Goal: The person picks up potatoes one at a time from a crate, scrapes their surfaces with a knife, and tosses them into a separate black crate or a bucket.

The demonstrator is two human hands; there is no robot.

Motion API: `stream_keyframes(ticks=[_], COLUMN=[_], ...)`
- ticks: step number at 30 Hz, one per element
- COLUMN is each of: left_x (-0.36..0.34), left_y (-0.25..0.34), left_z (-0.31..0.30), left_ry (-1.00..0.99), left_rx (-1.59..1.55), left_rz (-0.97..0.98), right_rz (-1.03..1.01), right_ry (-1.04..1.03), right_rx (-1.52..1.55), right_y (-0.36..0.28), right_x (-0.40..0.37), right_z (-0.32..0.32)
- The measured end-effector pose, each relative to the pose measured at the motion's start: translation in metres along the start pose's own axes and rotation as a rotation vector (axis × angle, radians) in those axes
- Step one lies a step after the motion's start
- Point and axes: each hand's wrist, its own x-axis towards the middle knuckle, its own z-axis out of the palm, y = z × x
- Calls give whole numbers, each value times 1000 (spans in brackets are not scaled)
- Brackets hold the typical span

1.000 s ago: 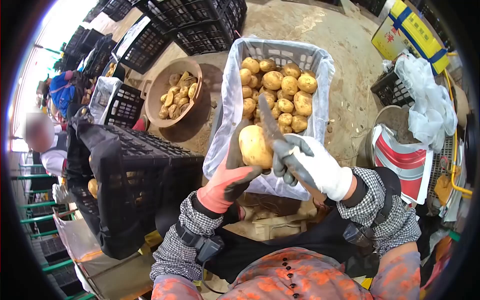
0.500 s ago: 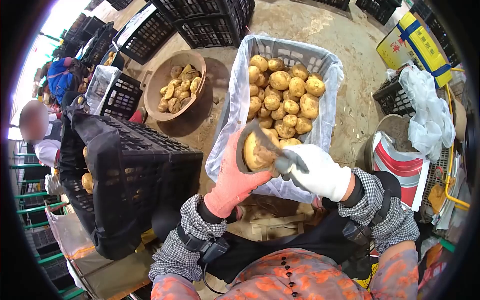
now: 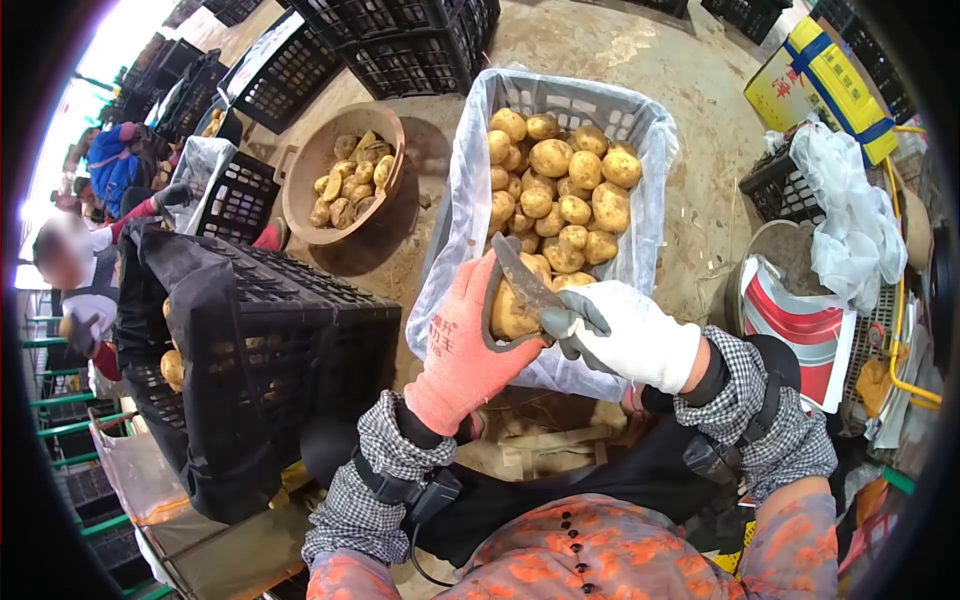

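In a pink glove with a grey palm, my left hand (image 3: 452, 350) is wrapped around a large potato (image 3: 511, 312). A knife (image 3: 526, 277) with a dirt-stained blade is gripped in my right hand (image 3: 642, 335), which wears a white and grey glove. The blade slants up and left over the potato's upper side, its tip near my left fingers. Part of the potato is hidden by the blade and gloves. Just beyond my hands stands a crate with a pale plastic liner (image 3: 466, 195), filled with loose potatoes (image 3: 574, 172).
A round tub (image 3: 297, 205) of potatoes and cut pieces stands back left. Nearer is a black crate (image 3: 300, 335) draped in dark cloth, with a person (image 3: 95, 265) behind it. Stacked crates (image 3: 410, 50) stand at the back. On the right are a bucket (image 3: 733, 300) and plastic bags (image 3: 840, 210).
The knife blade has shifted up and left across the potato, and my right hand has turned slightly. The left hand keeps its hold. At left, the other person's arms have moved.
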Motion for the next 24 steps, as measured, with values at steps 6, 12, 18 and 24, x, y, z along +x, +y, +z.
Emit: stream_keyframes(ticks=[6,12,18,24], left_x=[4,4,-1,-2], left_y=[7,-4,6,13], left_z=[-3,2,0,-1], left_ry=[24,-41,-95,-56], left_rx=[-36,-153,-961,-909], left_rz=[-9,-39,-484,-474], right_rz=[230,-295,186,34], right_ry=[13,133,45,69], right_rx=[337,-239,362,270], right_y=[-15,5,-7,1], right_x=[-1,0,-5,-4], right_z=[2,8,1,14])
